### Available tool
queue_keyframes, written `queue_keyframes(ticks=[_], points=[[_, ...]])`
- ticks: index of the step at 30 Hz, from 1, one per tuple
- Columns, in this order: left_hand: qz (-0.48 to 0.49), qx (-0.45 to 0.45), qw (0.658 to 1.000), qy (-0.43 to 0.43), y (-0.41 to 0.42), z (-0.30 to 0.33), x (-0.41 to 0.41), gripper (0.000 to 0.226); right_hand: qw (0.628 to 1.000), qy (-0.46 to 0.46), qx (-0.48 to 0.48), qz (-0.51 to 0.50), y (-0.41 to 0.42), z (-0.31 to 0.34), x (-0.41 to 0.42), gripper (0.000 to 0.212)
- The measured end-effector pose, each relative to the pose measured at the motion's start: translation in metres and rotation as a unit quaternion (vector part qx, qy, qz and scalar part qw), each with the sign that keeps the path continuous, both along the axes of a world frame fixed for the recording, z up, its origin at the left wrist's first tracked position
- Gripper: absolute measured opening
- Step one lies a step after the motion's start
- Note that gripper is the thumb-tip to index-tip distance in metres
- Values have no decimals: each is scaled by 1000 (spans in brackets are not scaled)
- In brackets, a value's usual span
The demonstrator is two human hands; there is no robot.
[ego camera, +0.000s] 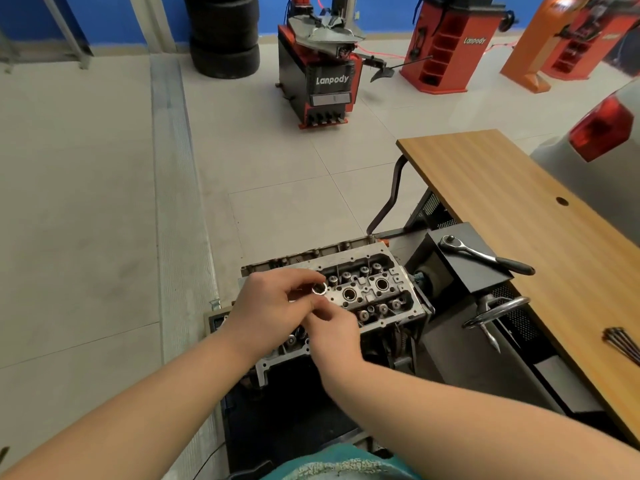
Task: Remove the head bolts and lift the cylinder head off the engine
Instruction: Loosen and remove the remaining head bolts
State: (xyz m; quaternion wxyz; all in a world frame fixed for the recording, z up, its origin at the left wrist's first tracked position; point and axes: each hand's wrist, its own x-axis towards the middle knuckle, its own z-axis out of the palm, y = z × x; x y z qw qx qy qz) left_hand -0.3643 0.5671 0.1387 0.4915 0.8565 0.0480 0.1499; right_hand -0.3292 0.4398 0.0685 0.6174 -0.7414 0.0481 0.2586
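The grey cylinder head (374, 289) sits on the engine, held in a dark stand, with valve springs and round plug wells showing on top. My left hand (270, 303) hovers over its middle and pinches a small shiny socket (319, 289) between thumb and fingers, open end up. My right hand (334, 327) is right below it, fingers curled toward the socket's lower end; what they hold is hidden. Both hands cover the near half of the head. A ratchet wrench (485, 255) with a black grip lies on the black box to the right.
A wooden bench top (526, 216) runs along the right, with several dark bolts (623, 342) on its near edge. A stand handwheel (498, 311) juts out beside the engine. Farther off stand a tyre changer (322, 71), stacked tyres (225, 32) and a car's tail (602, 129).
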Motion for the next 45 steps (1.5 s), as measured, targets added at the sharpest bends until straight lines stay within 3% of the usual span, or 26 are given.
queue_keyframes(ticks=[3,7,11,14,18,21,24,26,29,33,35,38,40,42,45], points=[[1,-2,1000,-6,-3,-2,0,33,999,-13,-1,-48,14,2,-14,20],[-64,71,995,20,3,0,5,38,1000,-18,-3,-21,22,3,-9,21],[-131,51,987,78,10,1,6,40,993,59,87,-46,30,1,-3,24],[-145,33,984,99,14,2,6,42,991,57,105,-65,37,-7,-2,27],[-120,33,988,91,12,2,4,36,995,13,51,-85,45,-15,3,22],[-93,25,991,91,7,3,3,33,1000,-7,-3,-23,41,-18,12,25],[-26,1,996,86,5,4,0,32,991,-27,-54,123,32,-15,26,20],[33,-35,995,90,5,5,-3,31,964,-60,-60,252,24,-6,43,19],[98,-45,990,91,-2,6,-9,30,897,-83,-91,425,18,12,60,39],[170,-4,982,88,-19,3,-15,38,816,-298,-259,422,3,17,60,26],[189,-2,977,97,-24,1,-16,43,764,-353,-303,447,-5,18,61,28],[161,1,981,112,-27,5,-14,35,697,-363,-313,534,-6,27,68,34],[100,-39,988,115,-26,11,-13,28,684,-343,-277,581,-4,34,78,25],[25,-61,989,132,-22,18,-17,36,665,-307,-253,632,-1,38,89,17],[11,-33,986,165,-22,23,-25,41,645,-264,-258,669,7,35,101,15]])
